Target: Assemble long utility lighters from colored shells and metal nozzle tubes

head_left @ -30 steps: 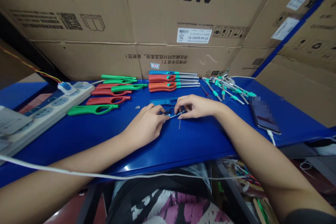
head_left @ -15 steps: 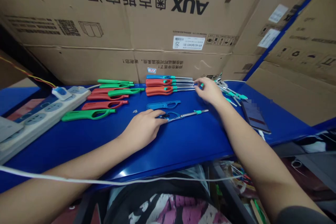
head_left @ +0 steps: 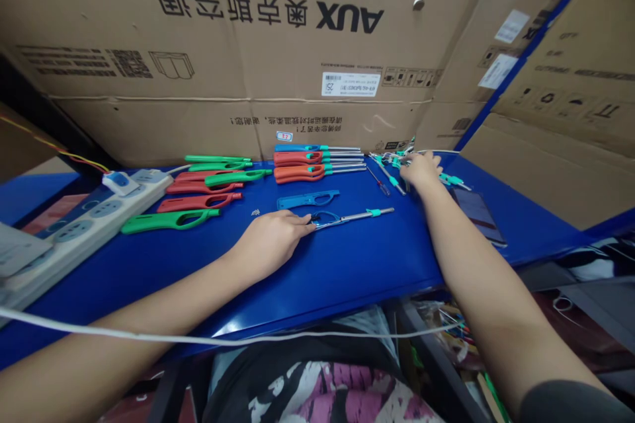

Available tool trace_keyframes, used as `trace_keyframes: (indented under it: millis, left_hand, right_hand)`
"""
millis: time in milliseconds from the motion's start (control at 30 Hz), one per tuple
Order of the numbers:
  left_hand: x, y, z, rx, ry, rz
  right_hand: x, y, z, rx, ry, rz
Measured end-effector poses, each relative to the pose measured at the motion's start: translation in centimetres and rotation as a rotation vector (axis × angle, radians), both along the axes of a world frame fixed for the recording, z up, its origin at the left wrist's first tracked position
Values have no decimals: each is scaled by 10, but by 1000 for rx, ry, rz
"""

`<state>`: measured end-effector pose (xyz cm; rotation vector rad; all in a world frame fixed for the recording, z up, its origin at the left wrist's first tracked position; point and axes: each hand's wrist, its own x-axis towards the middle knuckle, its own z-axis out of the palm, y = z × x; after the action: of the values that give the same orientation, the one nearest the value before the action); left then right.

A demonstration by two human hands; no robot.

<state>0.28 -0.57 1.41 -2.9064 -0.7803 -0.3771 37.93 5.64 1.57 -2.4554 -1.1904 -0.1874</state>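
My left hand (head_left: 275, 241) is closed on the handle end of a blue lighter half (head_left: 326, 217), which lies on the table with a metal tube (head_left: 354, 216) and a teal collar fitted to it. A matching blue handle half (head_left: 307, 199) rests just behind it. My right hand (head_left: 421, 170) is at a pile of metal lighter tubes (head_left: 454, 180) with teal parts, its fingers apart and partly hidden among them. Left of that hand lie a loose metal tube (head_left: 389, 175) and a small screwdriver (head_left: 381, 184). Tiny screws (head_left: 255, 213) sit near my left hand.
Several assembled lighters (head_left: 299, 174) are lined up at the back. Green and red handle halves (head_left: 203, 201) lie to the left, beside a white power strip (head_left: 94, 218). A phone (head_left: 479, 215) lies on the right. A white cable (head_left: 223, 342) crosses in front; cardboard (head_left: 278, 73) walls the back.
My right hand has moved right, from beside the assembled lighters to the tube pile, uncovering the screwdriver and a loose tube. My left hand keeps its hold on the blue lighter half.
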Motion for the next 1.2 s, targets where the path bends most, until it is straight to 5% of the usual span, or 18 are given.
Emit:
trace_keyframes:
  millis: [233, 667, 1200]
  left_hand:
    - [-1, 1, 3, 14, 6, -22]
    - [-4, 9, 4, -86, -19, -6]
    - [-7, 8, 6, -48, -4, -33]
  right_hand:
    - [3, 2, -1, 96, -70, 167]
    - [1, 9, -11, -149, -66, 311]
    - [1, 10, -8, -3, -17, 263]
